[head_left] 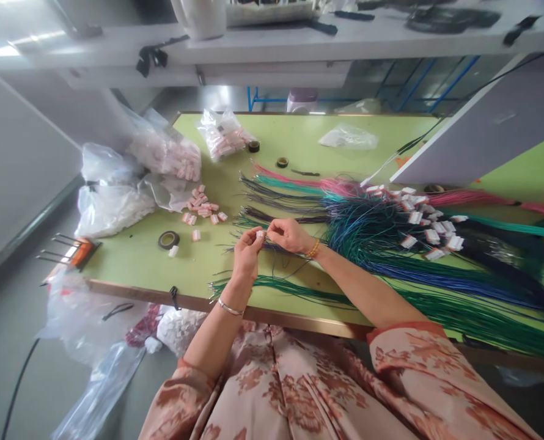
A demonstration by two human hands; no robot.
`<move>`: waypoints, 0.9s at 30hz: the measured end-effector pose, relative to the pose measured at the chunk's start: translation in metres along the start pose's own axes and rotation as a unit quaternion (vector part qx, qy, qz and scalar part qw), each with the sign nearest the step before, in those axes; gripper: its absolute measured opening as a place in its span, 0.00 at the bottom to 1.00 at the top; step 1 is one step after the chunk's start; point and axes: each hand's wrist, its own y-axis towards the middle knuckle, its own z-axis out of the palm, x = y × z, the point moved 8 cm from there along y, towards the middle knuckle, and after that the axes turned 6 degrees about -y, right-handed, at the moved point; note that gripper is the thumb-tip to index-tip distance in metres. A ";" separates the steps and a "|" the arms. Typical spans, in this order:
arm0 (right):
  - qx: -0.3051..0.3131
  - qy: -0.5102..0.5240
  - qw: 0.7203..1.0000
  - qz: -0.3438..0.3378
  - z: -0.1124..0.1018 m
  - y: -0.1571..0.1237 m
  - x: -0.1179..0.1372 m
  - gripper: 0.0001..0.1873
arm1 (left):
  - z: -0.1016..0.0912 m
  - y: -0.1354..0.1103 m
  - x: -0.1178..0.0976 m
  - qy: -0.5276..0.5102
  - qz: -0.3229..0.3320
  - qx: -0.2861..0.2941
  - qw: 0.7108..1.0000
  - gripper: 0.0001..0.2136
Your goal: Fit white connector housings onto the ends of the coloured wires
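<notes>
Nearest, a lap in pink floral cloth (272,391) meets the wooden edge of the light green table (139,260), with grey floor (6,366) to the left. Just above the table, the left hand (247,252) pinches a small white plastic connector (260,234); the right hand (289,234), fingers closed, grips thin dark wires (230,249) touching it. To the right lie long teal, blue and pink wire bundles (391,250). Farther off are a black tape roll (168,239), loose pink-and-white connectors (202,208), clear plastic bags (171,156), then a white shelf (272,49).
</notes>
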 end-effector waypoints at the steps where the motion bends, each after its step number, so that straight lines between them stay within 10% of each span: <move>1: -0.003 -0.005 1.000 -0.001 0.000 -0.001 -0.001 0.10 | 0.000 0.001 0.002 0.000 -0.005 0.002 1.000 0.15; 27: -0.053 -0.136 0.987 -0.065 -0.004 -0.003 0.012 0.07 | 0.002 0.003 0.000 -0.017 -0.013 -0.030 0.999 0.15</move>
